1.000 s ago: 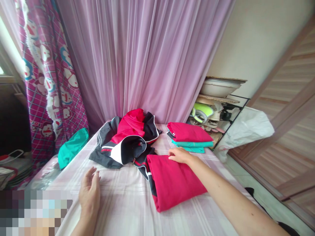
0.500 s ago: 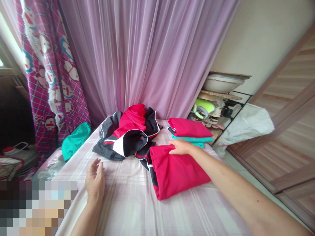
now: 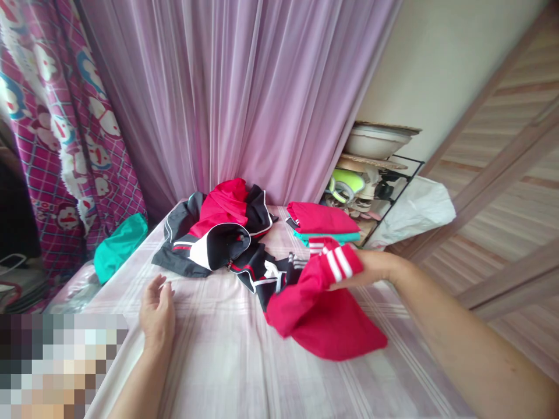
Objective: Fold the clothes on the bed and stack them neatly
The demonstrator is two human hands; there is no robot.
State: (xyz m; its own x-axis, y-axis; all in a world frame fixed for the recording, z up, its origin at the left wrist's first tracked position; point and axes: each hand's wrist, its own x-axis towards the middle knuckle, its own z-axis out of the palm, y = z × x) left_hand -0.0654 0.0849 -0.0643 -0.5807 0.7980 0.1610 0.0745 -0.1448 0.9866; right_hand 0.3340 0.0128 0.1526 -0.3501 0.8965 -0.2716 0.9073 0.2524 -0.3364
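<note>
One red cloth garment (image 3: 345, 329) with a white-striped cuff (image 3: 340, 263), lying partly raised on a pale plaid cloth (image 3: 218, 372); the right hand (image 3: 373, 266) is clamped on it at the cuff. Left hand (image 3: 157, 317) unclosed, fingers (image 3: 154, 286) loosely curled, well apart. Beyond: crumpled black-and-red clothing (image 3: 225, 201) with white piping (image 3: 266, 203); folded red-over-turquoise fabric stack (image 3: 323, 218); crumpled white plastic sack (image 3: 413, 212); sheer purple curtain (image 3: 244, 87); magenta checked curtain (image 3: 72, 145), cartoon-printed, lettering (image 3: 47, 205) too small to read.
</note>
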